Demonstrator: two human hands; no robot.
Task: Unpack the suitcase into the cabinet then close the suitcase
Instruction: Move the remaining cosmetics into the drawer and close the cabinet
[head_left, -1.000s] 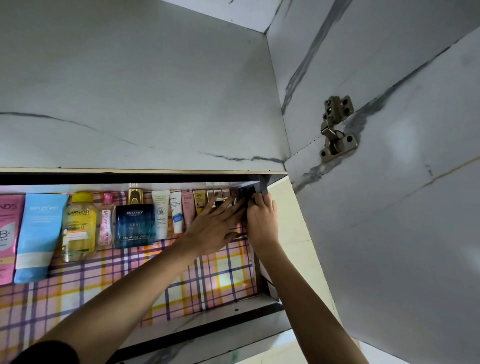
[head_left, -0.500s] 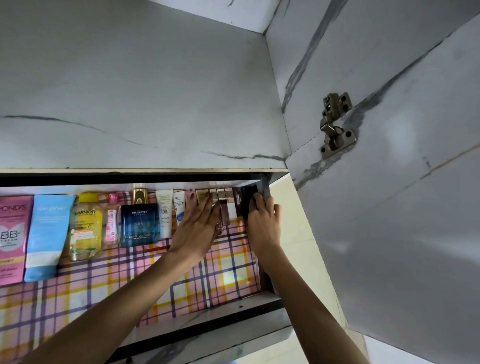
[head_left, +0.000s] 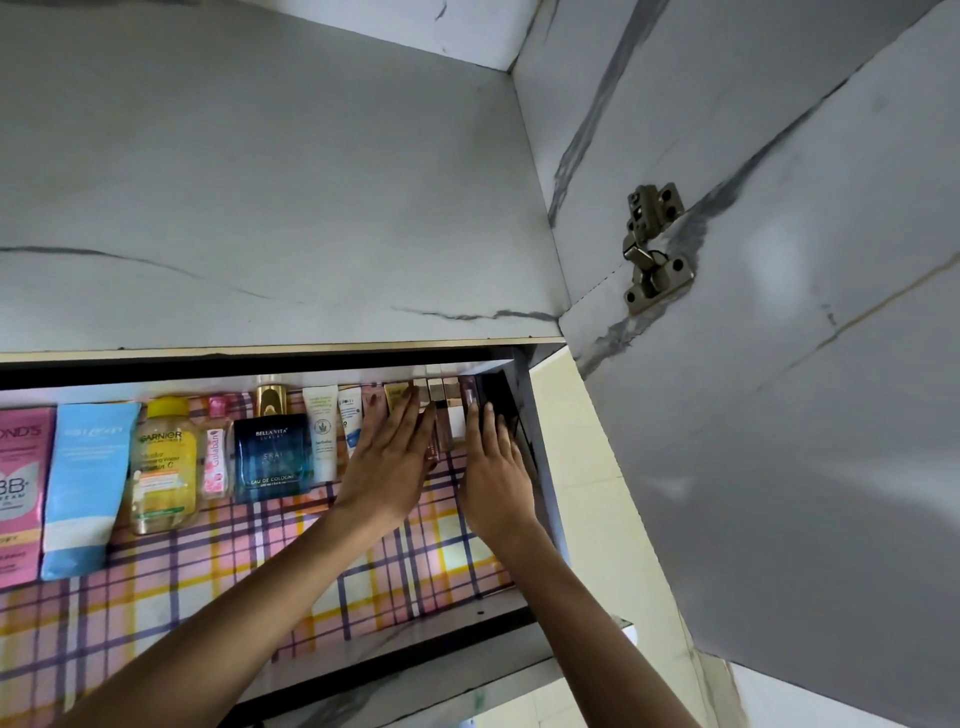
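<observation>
Cabinet shelf (head_left: 498, 605), lined in checked paper (head_left: 260, 582), has 2 hands on it. The left hand (head_left: 387, 470) lies flat, fingers straight and together, on slim cosmetic boxes (head_left: 441, 415). The right hand (head_left: 493, 467), also flat, touches 1 dark box (head_left: 501, 400) by the right wall. Behind stand 1 POND'S BB+ tube (head_left: 21, 488), 1 blue tube (head_left: 78, 488), 1 GARNIER Vitamin C bottle (head_left: 163, 467), 1 Gulabari bottle (head_left: 217, 452) and 1 BELLA VITA EAU DE COLOGNE box (head_left: 272, 457).

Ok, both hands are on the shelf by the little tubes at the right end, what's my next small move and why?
Probably draw both hands back out of the cabinet: the left hand and right hand lie flat and hold nothing, and the small tubes between them and the dark box at the end look upright in the row.
</observation>
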